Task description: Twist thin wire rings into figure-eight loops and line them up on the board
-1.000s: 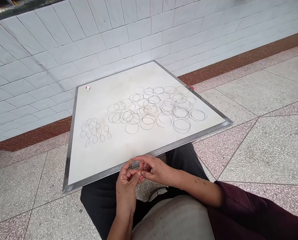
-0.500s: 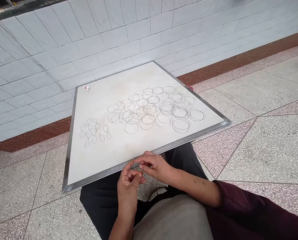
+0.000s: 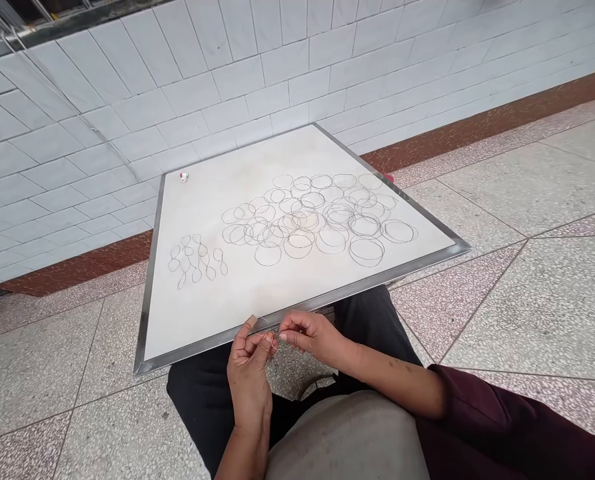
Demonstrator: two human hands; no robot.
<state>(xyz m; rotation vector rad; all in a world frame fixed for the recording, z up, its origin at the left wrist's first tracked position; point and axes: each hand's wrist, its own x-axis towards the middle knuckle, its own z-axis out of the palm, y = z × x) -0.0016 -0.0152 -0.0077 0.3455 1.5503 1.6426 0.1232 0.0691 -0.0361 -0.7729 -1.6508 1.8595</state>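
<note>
Below the near edge of the white table (image 3: 237,293), my left hand (image 3: 253,360) pinches a thin wire loop (image 3: 263,321) between thumb and fingers, its index finger raised with something tan round the tip. My right hand (image 3: 311,335) is closed in a pinch on the same thin wire, just right of the left fingertips. Many thin wire rings (image 3: 366,252) lie overlapping across the middle and right of the tabletop. On its left part lie several small twisted figure-eight wire loops (image 3: 218,261).
A small red and white object (image 3: 184,177) sits at the table's far left corner. The metal-edged table stands against a white tiled wall (image 3: 237,80). My legs are under its near edge, above a speckled stone floor (image 3: 567,307).
My hands have moved slightly apart, and the left index finger has lifted. The wire between them shows more openly. The view has shifted a little, so the table appears further right.
</note>
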